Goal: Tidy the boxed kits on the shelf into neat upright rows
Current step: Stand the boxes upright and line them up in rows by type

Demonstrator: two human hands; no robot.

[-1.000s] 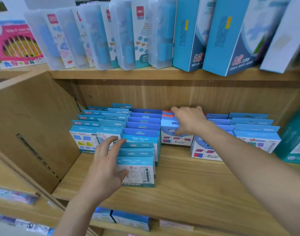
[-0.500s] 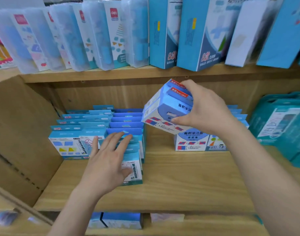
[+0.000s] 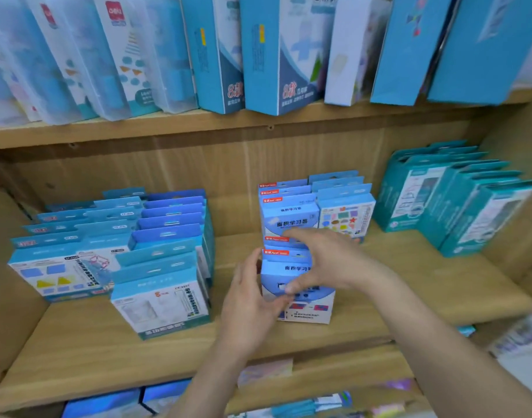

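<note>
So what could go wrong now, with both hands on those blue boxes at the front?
The held boxes stand apart from the row behind, so they might tip once the left hand and right hand let go. They sit fairly near the shelf edge; a nudge could drop them. The left hand is close to the leaning kit and might knock it.

shelf (image 3: 409, 282): kit rows (image 3: 107, 251) left | front kit (image 3: 304, 309) centre, before middle row (image 3: 288, 212) | side row (image 3: 344, 214) touching its right | big boxes (image 3: 454, 200) far right | tall boxes (image 3: 258, 55) on upper shelf (image 3: 198, 128)
</note>
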